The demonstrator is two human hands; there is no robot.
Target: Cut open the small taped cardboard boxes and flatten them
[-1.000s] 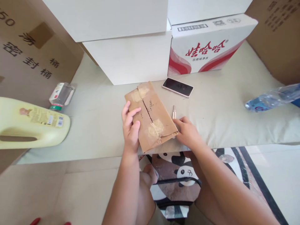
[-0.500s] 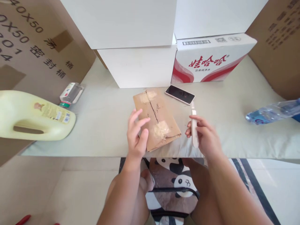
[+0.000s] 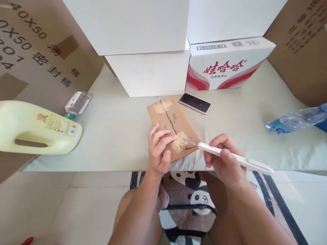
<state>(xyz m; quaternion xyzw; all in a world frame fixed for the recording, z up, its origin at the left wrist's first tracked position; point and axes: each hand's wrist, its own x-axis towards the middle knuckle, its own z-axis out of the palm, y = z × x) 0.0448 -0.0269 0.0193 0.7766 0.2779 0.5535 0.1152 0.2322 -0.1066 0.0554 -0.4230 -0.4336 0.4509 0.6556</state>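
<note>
A flat brown cardboard box (image 3: 184,122) lies aslant on the cloth-covered surface, a dark slit running along its top between two patches of tape. My left hand (image 3: 159,149) rests on the box's left side with fingers spread. In my right hand (image 3: 227,158) is a white-handled utility knife (image 3: 237,159), its blade pointing left. The blade tip is at the nearer tape patch (image 3: 179,142); whether it has pierced the tape I cannot tell. Just beyond the box lies a phone (image 3: 195,103) with a dark screen.
White boxes (image 3: 150,71) and a red-and-white carton (image 3: 227,66) stand at the back. A yellow jug (image 3: 58,119) and a small clear bottle (image 3: 78,103) lie left. To the right lies a water bottle (image 3: 293,120). Large cardboard boxes flank both sides.
My right hand picked up the utility knife beside the box, then turned its blade from pointing away to pointing left onto the tape. My left hand shifted slightly right along the box.
</note>
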